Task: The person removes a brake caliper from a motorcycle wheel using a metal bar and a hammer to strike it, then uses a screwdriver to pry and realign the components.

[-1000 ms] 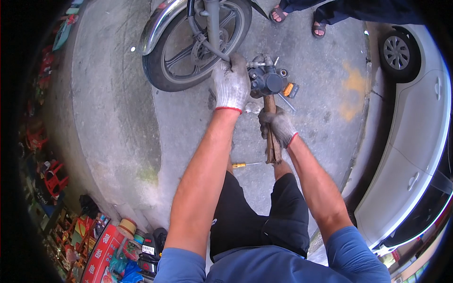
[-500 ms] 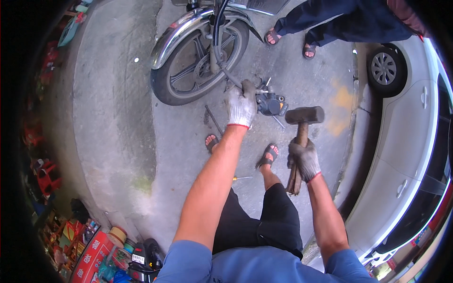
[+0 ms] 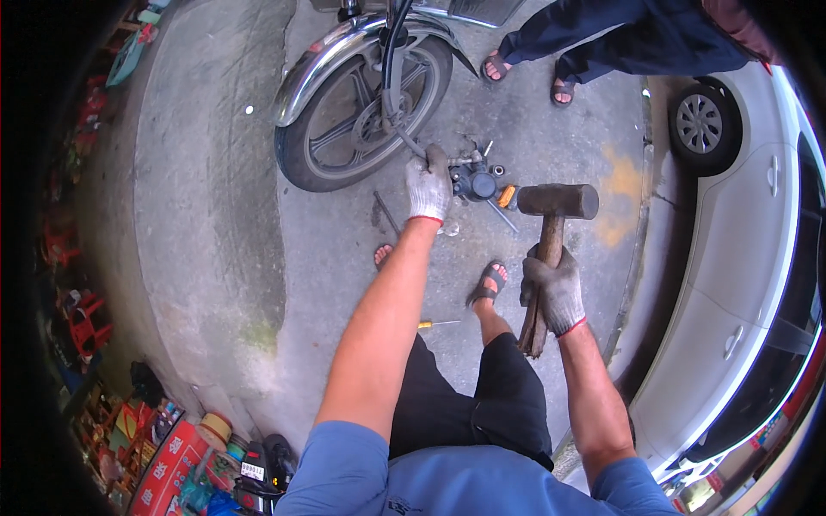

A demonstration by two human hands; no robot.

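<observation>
My left hand (image 3: 428, 185), in a white and grey work glove, is closed at the edge of a dark metal part that looks like a brake caliper (image 3: 479, 184). A dark hose (image 3: 409, 141) runs from the motorcycle's fork to these fingers, which hide its end. To the right, my right hand (image 3: 555, 288), gloved too, wraps round the wooden handle of a sledgehammer (image 3: 559, 201). Its heavy head is up, beyond the fist and right of the caliper. Between them shows a small orange piece (image 3: 508, 196); a nut-like ring (image 3: 498, 170) lies near the caliper.
A motorcycle front wheel (image 3: 364, 125) stands beyond my left hand. Another person's sandalled feet (image 3: 564, 90) are at the far right, beside a silver car (image 3: 731, 232). On the concrete lie a metal rod (image 3: 385, 211) and a yellow-handled screwdriver (image 3: 437, 324). Goods (image 3: 168, 456) crowd the lower left.
My left hand has shifted slightly left, and the caliper has moved and turned with it. The orange piece now shows more plainly. The sledgehammer has moved a little right.
</observation>
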